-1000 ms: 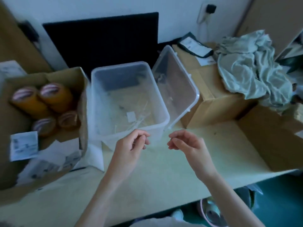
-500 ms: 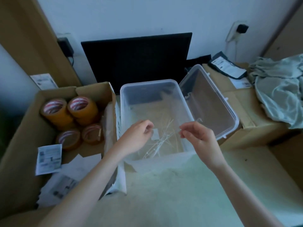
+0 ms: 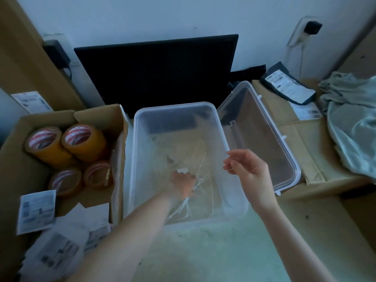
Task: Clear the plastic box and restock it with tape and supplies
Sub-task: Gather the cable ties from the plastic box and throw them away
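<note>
A clear plastic box [image 3: 177,107] stands open on the table, and its lid [image 3: 262,137] leans against its right side. Thin white plastic strips [image 3: 200,180] and a small white scrap [image 3: 181,170] lie on the box floor. My left hand [image 3: 183,185] is down inside the box with its fingers closed on the bundle of strips. My right hand [image 3: 247,169] hovers at the box's right rim, fingers loosely pinched with nothing visible in them. Several rolls of brown tape [image 3: 83,142] stand in a cardboard box [image 3: 20,167] to the left.
A black panel [image 3: 158,76] leans on the wall behind the box. Cardboard boxes [image 3: 299,139] on the right carry a dark parcel bag [image 3: 289,86] and a crumpled grey cloth [image 3: 354,123]. Printed paper slips [image 3: 36,210] lie at front left.
My left hand has dropped from the near rim into the box and closed on the white strips. My right hand has shifted to the right rim. The view has moved closer.
</note>
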A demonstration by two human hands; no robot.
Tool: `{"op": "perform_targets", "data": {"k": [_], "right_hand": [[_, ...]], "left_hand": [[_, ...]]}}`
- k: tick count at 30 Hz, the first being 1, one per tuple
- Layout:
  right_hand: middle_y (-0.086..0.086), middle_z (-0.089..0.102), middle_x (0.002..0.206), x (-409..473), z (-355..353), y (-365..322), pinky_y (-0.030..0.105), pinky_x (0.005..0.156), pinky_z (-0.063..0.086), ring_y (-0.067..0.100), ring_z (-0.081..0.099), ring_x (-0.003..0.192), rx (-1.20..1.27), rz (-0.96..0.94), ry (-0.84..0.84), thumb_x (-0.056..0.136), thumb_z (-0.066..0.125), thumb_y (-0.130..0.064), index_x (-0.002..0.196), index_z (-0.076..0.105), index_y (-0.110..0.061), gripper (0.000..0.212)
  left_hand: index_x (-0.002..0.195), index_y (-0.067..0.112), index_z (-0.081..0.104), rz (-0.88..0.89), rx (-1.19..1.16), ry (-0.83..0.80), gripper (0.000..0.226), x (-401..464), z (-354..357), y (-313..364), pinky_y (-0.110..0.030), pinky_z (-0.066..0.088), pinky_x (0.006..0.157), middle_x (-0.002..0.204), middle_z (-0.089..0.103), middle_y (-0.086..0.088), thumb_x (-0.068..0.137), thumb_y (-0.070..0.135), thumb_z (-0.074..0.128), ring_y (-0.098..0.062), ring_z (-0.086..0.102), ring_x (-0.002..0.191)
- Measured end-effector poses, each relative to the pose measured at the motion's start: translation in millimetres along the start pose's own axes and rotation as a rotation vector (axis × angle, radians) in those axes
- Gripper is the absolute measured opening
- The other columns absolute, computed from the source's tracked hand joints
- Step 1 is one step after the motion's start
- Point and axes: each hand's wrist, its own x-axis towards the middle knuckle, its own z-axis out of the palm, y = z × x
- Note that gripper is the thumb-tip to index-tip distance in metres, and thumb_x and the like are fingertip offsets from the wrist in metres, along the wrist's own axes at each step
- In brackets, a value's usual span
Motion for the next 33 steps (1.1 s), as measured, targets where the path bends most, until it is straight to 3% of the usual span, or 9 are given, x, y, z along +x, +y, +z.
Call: {"op": "perform_targets", "data": {"k": [5,9,12,14,16,20,25,29,33], "right_hand": [[0.009,0.069,0.078,-1.3,1.2,7.2,0.015,0.068,0.050,0.013,0.066,0.070,0.033,0.019,0.011,0.088,0.049,0.014,0.093,0.065,-0.008,0.028],[0.009,0.070,0.078,-1.4,1.2,8.2,0.015,0.068,0.050,0.013,0.067,0.071,0.021,0.016,0.014,0.089,0.050,0.012,0.092,0.065,-0.010,0.028],[0.008,0.070,0.077,-1.1,1.1,7.2,0.015,0.068,0.050,0.014,0.067,0.072,0.008,0.003,0.010,0.089,0.050,0.012,0.089,0.066,-0.014,0.030],[0.007,0.070,0.077,-1.3,1.2,6.3,0.016,0.068,0.050,0.016,0.067,0.072,-0.003,-0.002,0.004,0.089,0.050,0.011,0.088,0.066,-0.016,0.032],[0.006,0.070,0.076,-0.8,0.9,5.5,0.017,0.068,0.050,0.016,0.067,0.072,-0.009,-0.005,-0.007,0.089,0.049,0.011,0.088,0.065,-0.017,0.032],[0.002,0.070,0.072,-0.1,2.0,4.5,0.020,0.068,0.051,0.018,0.067,0.070,-0.025,-0.009,-0.038,0.090,0.049,0.008,0.089,0.065,-0.016,0.030],[-0.001,0.070,0.071,0.7,12.6,-1.7,0.025,0.070,0.051,0.016,0.066,0.070,-0.069,-0.014,-0.091,0.090,0.051,0.006,0.087,0.065,-0.018,0.028],[-0.004,0.069,0.090,6.0,25.1,-9.1,0.030,0.082,0.051,0.016,0.064,0.086,-0.234,-0.045,-0.144,0.087,0.059,0.000,0.092,0.064,-0.023,0.024],[0.000,0.052,0.128,19.4,42.3,-16.4,0.033,0.103,0.036,0.018,0.046,0.121,-0.630,-0.159,-0.352,0.085,0.065,-0.012,0.132,0.049,-0.019,0.050]], "left_hand": [[0.116,0.012,0.056,-0.082,-0.158,-0.049,0.027,0.4,0.4,-5.7,-0.034,0.041,0.094,0.118,0.060,-0.010,0.094,0.025,0.050,-0.028,0.058,0.113],[0.106,0.008,0.063,-0.168,-0.352,-0.119,0.028,-4.6,-7.7,-19.6,-0.036,0.049,0.089,0.114,0.063,-0.012,0.084,0.022,0.052,-0.029,0.060,0.108],[0.107,-0.006,0.062,-0.185,-0.429,-0.144,0.034,-12.5,-20.8,-27.2,-0.033,0.048,0.079,0.114,0.063,-0.022,0.090,0.021,0.051,-0.033,0.060,0.106],[0.102,-0.003,0.067,-0.174,-0.477,-0.114,0.029,-19.3,-28.7,-33.6,-0.026,0.043,0.065,0.109,0.067,-0.021,0.091,0.018,0.049,-0.031,0.062,0.102],[0.090,0.002,0.067,-0.179,-0.541,-0.078,0.023,-26.6,-34.6,-40.9,-0.023,0.039,0.058,0.101,0.070,-0.017,0.091,0.013,0.047,-0.029,0.064,0.095],[0.071,0.009,0.059,-0.179,-0.672,0.024,0.030,-47.7,-47.4,-55.8,-0.025,0.039,0.059,0.077,0.062,-0.013,0.097,0.015,0.045,-0.026,0.057,0.067],[0.096,0.007,0.060,-0.145,-0.947,0.233,0.033,-90.3,-64.5,-64.7,-0.030,0.042,0.067,0.073,0.055,-0.004,0.103,0.028,0.036,-0.020,0.054,0.069],[0.099,0.014,0.060,-0.143,-1.100,0.446,0.030,-113.2,-64.1,-62.9,-0.024,0.037,0.058,0.065,0.044,0.002,0.103,0.029,0.034,-0.012,0.045,0.060],[0.092,0.021,0.061,-0.115,-1.260,0.547,0.027,-116.0,-54.8,-63.9,-0.031,0.032,0.058,0.062,0.038,0.006,0.102,0.031,0.037,-0.012,0.038,0.057]]}}
